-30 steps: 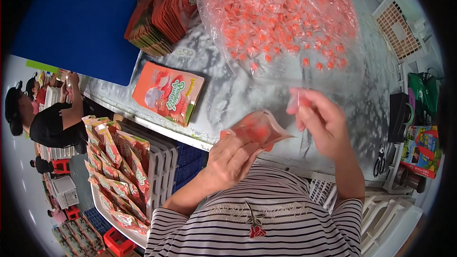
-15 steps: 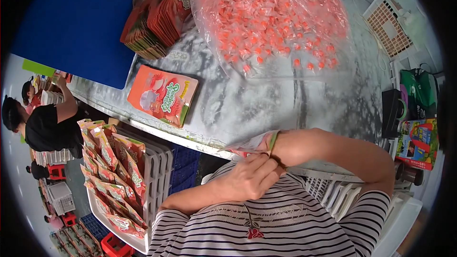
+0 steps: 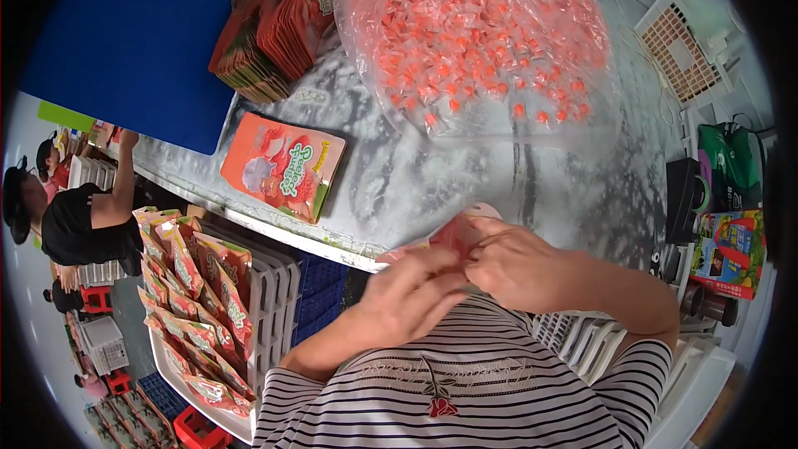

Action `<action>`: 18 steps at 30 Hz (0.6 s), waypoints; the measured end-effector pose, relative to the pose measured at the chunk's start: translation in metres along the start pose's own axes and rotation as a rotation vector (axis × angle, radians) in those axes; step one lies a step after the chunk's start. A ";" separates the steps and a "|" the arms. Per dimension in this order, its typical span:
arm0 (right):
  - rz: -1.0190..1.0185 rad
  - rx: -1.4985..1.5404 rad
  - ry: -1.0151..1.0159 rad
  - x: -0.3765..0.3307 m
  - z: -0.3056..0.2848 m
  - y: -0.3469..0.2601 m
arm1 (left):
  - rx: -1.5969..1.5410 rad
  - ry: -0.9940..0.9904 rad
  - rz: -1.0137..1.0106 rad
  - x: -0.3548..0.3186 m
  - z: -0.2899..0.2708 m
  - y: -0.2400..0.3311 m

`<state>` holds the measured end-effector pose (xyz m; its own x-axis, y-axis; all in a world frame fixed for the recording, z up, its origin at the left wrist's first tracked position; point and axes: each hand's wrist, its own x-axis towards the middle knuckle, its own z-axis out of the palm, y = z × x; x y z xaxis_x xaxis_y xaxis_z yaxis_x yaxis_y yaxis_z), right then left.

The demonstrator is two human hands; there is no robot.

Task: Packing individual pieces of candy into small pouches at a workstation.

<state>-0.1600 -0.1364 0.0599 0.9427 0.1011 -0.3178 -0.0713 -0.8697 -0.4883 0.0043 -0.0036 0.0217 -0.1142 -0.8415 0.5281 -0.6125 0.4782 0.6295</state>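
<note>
The pouch (image 3: pixel 449 237) is at the near edge of the table (image 3: pixel 416 183), between the two hands, just in front of the striped shirt (image 3: pixel 474 366). Its visible part lies slanted, the long axis running about from eight to two o'clock, but the fingers hide much of it, so I cannot tell its full outline. The left hand (image 3: pixel 407 295) is closed on its lower side, at seven o'clock from its middle. The right hand (image 3: pixel 524 270) is at four o'clock, with bent fingers gripping its right end. Both hands touch it and almost meet; neither is clearly nearer.

Farther out, a flat pouch (image 3: pixel 283 168) lies at ten o'clock from the hands, apart from them. At eleven stands a packed row of pouches (image 3: pixel 283 33). The clear bag (image 3: pixel 486 41) of small red pieces is at twelve. At eight is the white tray (image 3: pixel 187 403) with upright pouches (image 3: pixel 199 291).
</note>
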 end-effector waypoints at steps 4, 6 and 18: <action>-0.112 0.036 0.307 -0.017 -0.008 0.001 | -0.048 -0.050 -0.211 0.012 -0.031 -0.024; -0.147 0.046 0.331 -0.017 -0.012 -0.002 | -0.378 -0.219 -0.371 0.015 -0.026 -0.047; 0.109 0.086 1.142 -0.011 0.022 0.013 | -0.743 -0.015 -0.769 -0.008 0.006 -0.039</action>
<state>-0.1789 -0.1378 0.0390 0.6728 -0.5071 0.5387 -0.1509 -0.8069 -0.5711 0.0244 -0.0172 -0.0106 0.0870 -0.9829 -0.1620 0.1058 -0.1526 0.9826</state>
